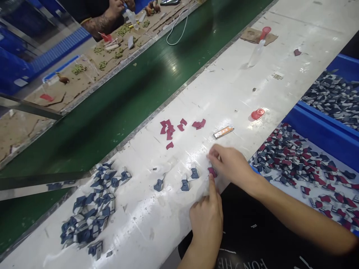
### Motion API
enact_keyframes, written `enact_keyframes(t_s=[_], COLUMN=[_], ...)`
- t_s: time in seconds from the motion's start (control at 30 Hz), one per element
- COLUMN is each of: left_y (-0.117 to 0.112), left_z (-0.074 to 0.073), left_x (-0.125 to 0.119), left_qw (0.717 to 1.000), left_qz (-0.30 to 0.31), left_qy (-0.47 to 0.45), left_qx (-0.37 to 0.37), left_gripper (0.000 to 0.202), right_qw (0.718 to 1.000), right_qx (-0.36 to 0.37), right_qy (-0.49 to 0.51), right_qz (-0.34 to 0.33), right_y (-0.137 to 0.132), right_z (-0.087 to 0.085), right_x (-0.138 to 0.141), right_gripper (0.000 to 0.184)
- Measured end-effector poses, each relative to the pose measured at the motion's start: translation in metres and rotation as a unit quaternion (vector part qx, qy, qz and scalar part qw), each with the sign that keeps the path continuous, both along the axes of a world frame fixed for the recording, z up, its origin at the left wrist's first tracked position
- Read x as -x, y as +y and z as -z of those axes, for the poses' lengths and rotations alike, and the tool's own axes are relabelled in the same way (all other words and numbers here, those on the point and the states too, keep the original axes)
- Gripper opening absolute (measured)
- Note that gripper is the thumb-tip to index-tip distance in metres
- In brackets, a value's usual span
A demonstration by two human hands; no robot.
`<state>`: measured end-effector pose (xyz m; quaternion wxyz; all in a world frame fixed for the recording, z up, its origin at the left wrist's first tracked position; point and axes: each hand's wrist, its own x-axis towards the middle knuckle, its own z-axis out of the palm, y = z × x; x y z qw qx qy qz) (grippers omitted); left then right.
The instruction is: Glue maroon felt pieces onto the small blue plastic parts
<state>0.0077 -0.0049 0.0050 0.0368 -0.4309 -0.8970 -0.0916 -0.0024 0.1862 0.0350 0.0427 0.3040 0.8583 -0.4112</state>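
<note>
A small maroon-topped plastic piece (212,172) lies on the white table between my hands. My left hand (206,218) is closed apart from its outstretched index finger, whose tip holds the piece down. Just beyond it, my right hand (228,160) is closed in a pinch. What sits between its thumb and index finger is hidden. To the left lie a few grey-blue and white pieces (185,184) and a clear needle-tipped bottle (161,168). Several loose maroon chips (168,129) are scattered farther off, near an orange-and-white labelled strip (223,132).
A heap of grey-blue pieces (89,216) covers the table's left part. Blue bins (322,142) of pieces stand at the right. Farther up are red caps (257,114) and a clear bottle (256,53). Past the green belt (134,86), another person's hands (116,8) hold a bottle.
</note>
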Motion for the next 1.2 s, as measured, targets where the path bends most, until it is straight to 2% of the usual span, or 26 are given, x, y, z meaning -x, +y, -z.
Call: enact_keyframes(t_s=[0.07, 0.1, 0.23, 0.33, 0.47, 0.53, 0.57, 0.63, 0.7, 0.77, 0.87, 1.0, 1.1, 1.2], left_y=[0.009, 0.013, 0.023, 0.023, 0.028, 0.036, 0.040, 0.049, 0.056, 0.061, 0.062, 0.050, 0.035, 0.021], left_z=[-0.006, -0.009, -0.015, -0.012, -0.008, -0.006, -0.006, -0.004, -0.004, -0.005, -0.006, -0.006, -0.010, -0.020], left_x=[0.008, 0.012, 0.022, 0.020, 0.021, 0.026, 0.028, 0.033, 0.036, 0.036, 0.036, 0.036, 0.037, 0.038], left_qw=[1.000, 0.999, 0.997, 0.997, 0.997, 0.997, 0.997, 0.997, 0.997, 0.996, 0.995, 0.994, 0.993, 0.987], left_qz=[-0.001, -0.002, -0.011, -0.022, -0.047, -0.059, -0.065, -0.074, -0.082, -0.089, -0.093, -0.098, -0.073, -0.045], left_qy=[0.028, 0.041, 0.058, 0.054, 0.041, 0.031, 0.024, 0.008, -0.009, -0.023, -0.040, -0.050, -0.051, -0.036], left_qx=[-0.007, -0.014, -0.039, -0.041, -0.038, -0.031, -0.026, -0.016, -0.007, -0.005, -0.010, -0.019, -0.080, -0.152], left_gripper=[0.034, 0.027, 0.022, 0.024, 0.024, 0.023, 0.022, 0.023, 0.025, 0.025, 0.023, 0.020, 0.024, 0.020], right_qw=[0.992, 0.987, 0.977, 0.974, 0.974, 0.978, 0.981, 0.975, 0.954, 0.930, 0.907, 0.888, 0.886, 0.887], right_qx=[-0.119, -0.155, -0.212, -0.224, -0.226, -0.193, -0.146, -0.001, 0.145, 0.233, 0.287, 0.323, 0.317, 0.311], right_qy=[0.039, 0.033, -0.035, -0.021, 0.008, 0.080, 0.128, 0.213, 0.250, 0.261, 0.269, 0.262, 0.250, 0.247], right_qz=[0.031, 0.037, 0.012, -0.003, -0.007, 0.008, 0.022, 0.056, 0.084, 0.109, 0.150, 0.199, 0.228, 0.237], right_y=[0.010, 0.015, 0.028, 0.029, 0.028, 0.028, 0.027, 0.026, 0.024, 0.021, 0.015, 0.008, 0.004, -0.001], right_z=[-0.004, -0.005, 0.002, 0.009, 0.010, 0.006, 0.003, -0.004, -0.008, -0.007, 0.005, 0.025, 0.030, 0.028], right_x=[0.031, 0.047, 0.094, 0.104, 0.094, 0.083, 0.076, 0.058, 0.037, 0.015, -0.014, -0.040, -0.052, -0.058], right_gripper=[0.014, 0.016, 0.025, 0.022, 0.018, 0.012, 0.011, 0.016, 0.018, 0.021, 0.027, 0.032, 0.033, 0.031])
